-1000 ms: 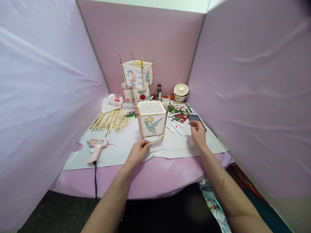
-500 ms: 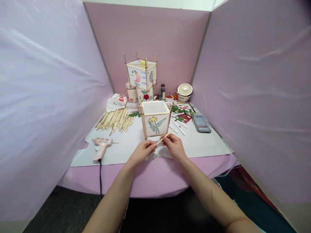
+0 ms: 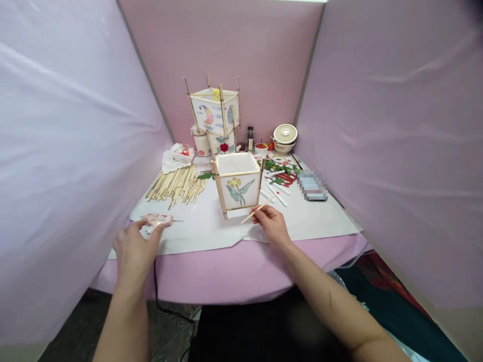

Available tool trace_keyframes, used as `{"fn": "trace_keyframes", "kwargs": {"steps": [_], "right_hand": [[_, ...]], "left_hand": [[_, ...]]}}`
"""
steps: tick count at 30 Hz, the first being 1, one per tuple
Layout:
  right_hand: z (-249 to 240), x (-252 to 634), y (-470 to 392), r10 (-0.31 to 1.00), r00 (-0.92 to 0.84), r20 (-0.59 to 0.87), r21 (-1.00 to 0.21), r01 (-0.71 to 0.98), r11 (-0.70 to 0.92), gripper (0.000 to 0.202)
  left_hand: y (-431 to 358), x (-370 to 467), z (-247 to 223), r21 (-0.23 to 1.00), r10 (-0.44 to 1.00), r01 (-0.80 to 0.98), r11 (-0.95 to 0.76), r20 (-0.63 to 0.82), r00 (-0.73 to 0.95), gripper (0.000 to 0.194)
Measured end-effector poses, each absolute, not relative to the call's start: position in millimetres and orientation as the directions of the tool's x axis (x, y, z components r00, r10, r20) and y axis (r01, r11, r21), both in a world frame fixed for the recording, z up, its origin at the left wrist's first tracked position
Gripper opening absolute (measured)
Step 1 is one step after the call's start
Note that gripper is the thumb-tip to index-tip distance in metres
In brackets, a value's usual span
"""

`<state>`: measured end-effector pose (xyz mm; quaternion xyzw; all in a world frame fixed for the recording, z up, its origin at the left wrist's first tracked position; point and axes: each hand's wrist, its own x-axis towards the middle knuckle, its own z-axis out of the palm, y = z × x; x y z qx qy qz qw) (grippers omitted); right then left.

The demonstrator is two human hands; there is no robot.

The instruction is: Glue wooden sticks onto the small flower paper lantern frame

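My right hand (image 3: 272, 224) pinches a thin wooden stick (image 3: 247, 218) between thumb and fingertips, just in front of the lantern. At the left, my left hand (image 3: 138, 246) reaches over a pale pink hot glue gun (image 3: 160, 218). Its thumb and fingers are spread on either side of the gun, which lies on the table with its handle hidden behind the hand. A square lantern (image 3: 241, 190) with a stick frame, white panels and a yellow flower picture stands upright at the centre, open at the top.
A pile of wooden sticks (image 3: 177, 183) lies at the left. Behind stands a taller lantern (image 3: 215, 115). To the right are white pens (image 3: 277, 196), red-handled scissors (image 3: 289, 178), green leaves (image 3: 277, 166), a blurred phone (image 3: 312, 186) and a lidded bowl (image 3: 285, 138). The gun's black cord (image 3: 156, 281) hangs over the front edge.
My left hand has let go of the stick and moved left to the glue gun. The right hand keeps the stick in nearly the same place. The view has shifted slightly.
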<state>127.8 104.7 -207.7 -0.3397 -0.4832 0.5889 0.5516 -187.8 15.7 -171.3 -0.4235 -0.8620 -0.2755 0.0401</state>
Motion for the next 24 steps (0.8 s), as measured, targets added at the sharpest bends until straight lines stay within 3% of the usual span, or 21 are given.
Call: {"fn": "trace_keyframes", "kwargs": {"steps": [4, 11, 18, 21, 23, 24], "right_hand": [[-210.8, 129.0, 104.7, 0.978, -0.16, 0.133, -0.957, -0.279, 0.085, 0.021], [-213.8, 129.8, 102.9, 0.973, -0.182, 0.142, -0.963, -0.252, 0.094, 0.022], [-215.0, 129.7, 103.1, 0.972, -0.204, 0.116, -0.945, -0.323, 0.046, 0.021], [-214.6, 129.3, 104.0, 0.971, -0.226, 0.08, -0.919, -0.394, -0.016, 0.021], [-213.5, 129.3, 104.4, 0.968, -0.246, 0.058, -0.901, -0.431, -0.055, 0.022], [-212.9, 129.4, 104.5, 0.966, -0.254, 0.051, -0.894, -0.443, -0.069, 0.022]], "left_hand": [[26.3, -196.9, -176.9, 0.33, 0.628, 0.68, 0.655, 0.261, -0.733, 0.089], [38.1, -190.8, -196.1, 0.315, 0.654, 0.692, 0.65, 0.232, -0.72, 0.082], [27.8, -197.0, -183.7, 0.443, 0.734, 0.694, 0.567, 0.112, -0.67, 0.06], [12.1, -183.3, -173.7, 0.626, 0.824, 0.679, 0.383, 0.101, -0.557, 0.05], [0.8, -164.7, -169.6, 0.895, 0.871, 0.413, 0.172, 0.057, -0.488, 0.05], [-3.8, -153.4, -168.7, 0.969, 0.898, 0.232, 0.084, 0.027, -0.439, 0.05]]}}
